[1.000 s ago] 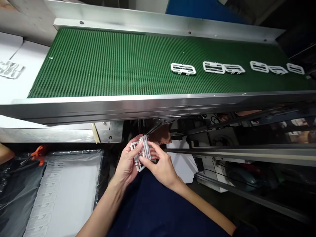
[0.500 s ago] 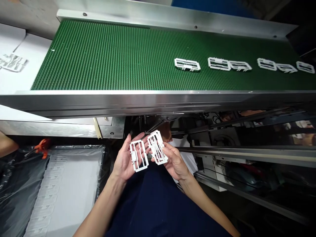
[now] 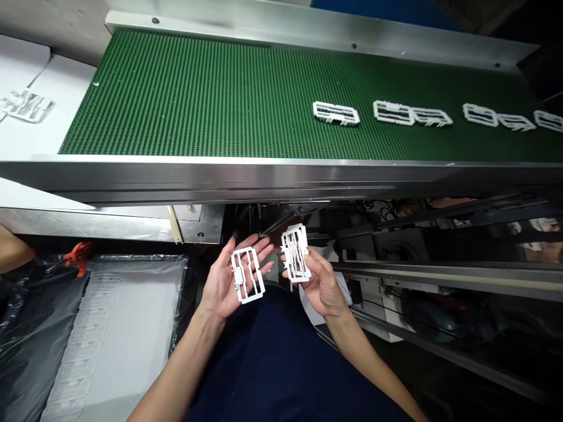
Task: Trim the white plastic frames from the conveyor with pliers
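On the upturned palm of my left hand (image 3: 224, 281) lies one white plastic frame (image 3: 248, 275), its fingers spread beneath it. To the right, my right hand (image 3: 320, 281) pinches a small stack of similar white frames (image 3: 296, 253) between thumb and fingers. A gap separates the stack from the single frame. Beyond both hands runs a green ribbed conveyor belt (image 3: 211, 99); several white frames, the nearest one (image 3: 336, 113) included, lie on its right half.
At lower left, a plastic-lined box (image 3: 127, 340) holds rows of white parts, with an orange clamp (image 3: 78, 258) at its rim. Another person's arm (image 3: 13, 249) shows at the left edge. A metal rail (image 3: 264, 179) borders the belt; metal bars run at right.
My right hand has moved right with the stack, away from my left hand. The single frame stays on my left palm. The belt's frames appear slightly further right in view.
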Motion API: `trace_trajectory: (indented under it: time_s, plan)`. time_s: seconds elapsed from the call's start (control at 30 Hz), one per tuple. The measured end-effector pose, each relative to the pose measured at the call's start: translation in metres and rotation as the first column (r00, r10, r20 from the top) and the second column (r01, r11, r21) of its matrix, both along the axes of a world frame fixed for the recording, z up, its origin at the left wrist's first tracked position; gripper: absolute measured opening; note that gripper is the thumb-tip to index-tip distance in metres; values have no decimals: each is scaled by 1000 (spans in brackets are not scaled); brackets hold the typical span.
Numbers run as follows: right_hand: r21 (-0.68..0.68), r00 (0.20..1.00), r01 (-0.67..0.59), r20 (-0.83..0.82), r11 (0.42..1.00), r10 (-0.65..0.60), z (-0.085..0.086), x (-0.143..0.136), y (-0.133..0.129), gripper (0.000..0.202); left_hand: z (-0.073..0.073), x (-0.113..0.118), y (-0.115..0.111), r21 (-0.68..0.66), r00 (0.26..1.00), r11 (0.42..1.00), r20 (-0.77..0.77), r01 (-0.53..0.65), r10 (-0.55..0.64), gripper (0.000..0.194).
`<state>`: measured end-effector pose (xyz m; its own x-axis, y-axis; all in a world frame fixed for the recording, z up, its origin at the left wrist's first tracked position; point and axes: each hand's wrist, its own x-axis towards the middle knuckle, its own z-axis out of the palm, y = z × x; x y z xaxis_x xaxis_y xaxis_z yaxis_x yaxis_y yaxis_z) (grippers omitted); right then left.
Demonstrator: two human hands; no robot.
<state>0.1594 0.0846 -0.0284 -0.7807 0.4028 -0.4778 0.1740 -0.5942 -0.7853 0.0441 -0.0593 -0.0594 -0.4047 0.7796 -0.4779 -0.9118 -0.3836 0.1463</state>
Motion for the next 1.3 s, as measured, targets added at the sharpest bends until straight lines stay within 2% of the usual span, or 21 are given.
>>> trace_trajectory:
  time_s: [0.23, 0.33, 0.4, 0.47, 0.53, 0.57, 0.6, 0.67, 0.73, 0.77, 0.8, 0.87, 0.9, 0.93, 0.97, 1.0, 1.1, 1.17, 1.23, 1.27, 1.3]
  plan:
    - [134, 999, -48, -1, 990, 49, 4, -2, -10, 38, 2, 1, 1, -40, 1000, 999, 11, -21, 21, 39]
    - [260, 994, -110, 27, 959, 106, 6, -4, -20, 40, 4, 1, 3, -84, 999, 996, 13, -33, 34, 41]
    - [431, 978, -201, 131, 879, 160, 6, -8, -29, 43, 6, 3, 7, -137, 999, 990, 6, -45, 47, 41]
    - [610, 944, -326, 258, 723, 208, 3, -12, -38, 47, 8, 7, 13, -205, 997, 976, -17, -77, 75, 40]
    - [702, 913, -407, 320, 585, 251, -1, -16, -45, 52, 11, 11, 18, -271, 993, 956, -53, -116, 106, 39]
    - [711, 910, -414, 312, 569, 273, -4, -18, -46, 54, 13, 12, 20, -291, 991, 948, -73, -131, 114, 39]
    - [689, 912, -408, 284, 600, 295, -8, -19, -46, 56, 15, 12, 21, -292, 989, 946, -91, -139, 117, 40]
    - [533, 928, -373, 202, 760, 314, -14, -20, -41, 57, 18, 8, 20, -228, 989, 966, -117, -120, 95, 43]
    - [226, 954, -293, 127, 929, 270, -20, -19, -33, 50, 16, 3, 15, -152, 986, 984, -150, -90, 67, 48]
    - [46, 968, -230, 111, 972, 224, -22, -19, -28, 46, 12, 1, 11, -135, 983, 988, -176, -77, 53, 50]
    - [-120, 979, -158, 112, 980, 171, -23, -18, -23, 42, 5, 0, 4, -140, 977, 988, -212, -68, 37, 51]
    - [-351, 987, -33, 134, 936, 85, -24, -17, -13, 39, -14, 5, -16, -260, 947, 965, -313, -13, -71, 52]
    - [-414, 987, 0, 144, 910, 66, -24, -16, -9, 38, -26, 10, -30, -368, 917, 929, -355, 39, -179, 53]
    - [-449, 987, 14, 150, 893, 60, -23, -16, -5, 36, -39, 15, -46, -523, 866, 845, -367, 110, -340, 55]
    - [-461, 987, 18, 152, 887, 59, -23, -17, -2, 36, -52, 21, -64, -694, 770, 689, -318, 208, -553, 55]
    - [-450, 987, 17, 153, 893, 58, -23, -18, 0, 36, -64, 26, -82, -774, 748, 592, -254, 222, -613, 58]
    - [-240, 983, -67, 148, 968, 105, -25, -23, -4, 37, -84, 31, -126, -880, 763, 448, -178, 159, -621, 69]
    - [46, 962, -221, 176, 974, 210, -27, -30, -16, 41, -79, 29, -133, -911, 789, 408, -204, 65, -580, 75]
    - [304, 912, -399, 224, 865, 343, -28, -38, -33, 48, -60, 27, -120, -885, 816, 464, -291, -32, -499, 71]
    - [385, 879, -476, 237, 791, 414, -28, -43, -43, 51, -48, 26, -107, -838, 820, 540, -357, -71, -447, 65]
    - [443, 843, -536, 239, 719, 481, -27, -48, -52, 52, -35, 24, -93, -712, 859, 696, -411, -93, -305, 60]
